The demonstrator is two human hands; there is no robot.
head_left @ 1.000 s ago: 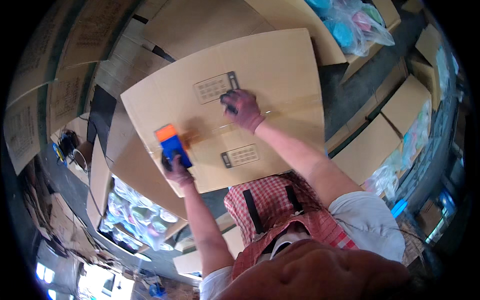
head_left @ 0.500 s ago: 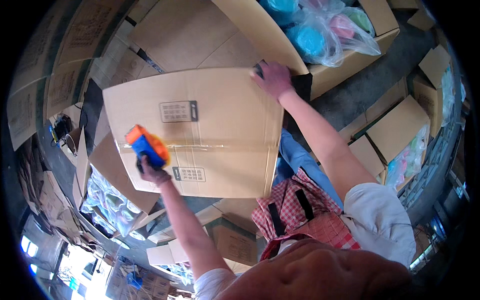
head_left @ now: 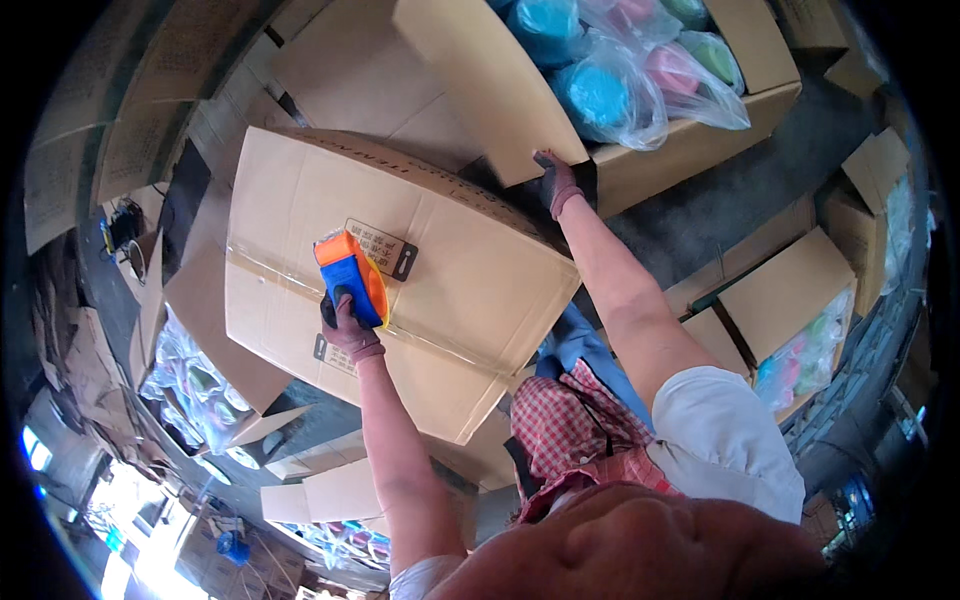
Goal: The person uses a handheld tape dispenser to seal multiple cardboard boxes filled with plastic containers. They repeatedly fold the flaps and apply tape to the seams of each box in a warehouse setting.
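Note:
A closed cardboard box (head_left: 300, 210) sits tilted in front of me, with clear tape along its middle seam. My left hand (head_left: 350, 330), in a dark glove, is wrapped around a blue and orange tape dispenser (head_left: 348, 285) over the box's top. A roll of yellowish tape shows at the dispenser's side. My right hand (head_left: 560, 188), also gloved, is beyond the box's right corner, its fingers closed on the lower corner of a carton flap (head_left: 490, 90). That flap belongs to an open carton (head_left: 690, 135) at the far right, filled with blue, pink and green items in clear plastic bags (head_left: 600, 95).
Open cartons with bagged items stand at the left (head_left: 215, 330), the right (head_left: 790, 285) and near my left arm (head_left: 340, 495). Flattened cardboard (head_left: 370, 80) lies behind the closed box. Stacked cartons (head_left: 150, 100) rise at the far left.
The closed box has turned clockwise, and its far side now shows. My right hand has left the box's corner for the carton flap. My left hand has shifted right with the tape dispenser.

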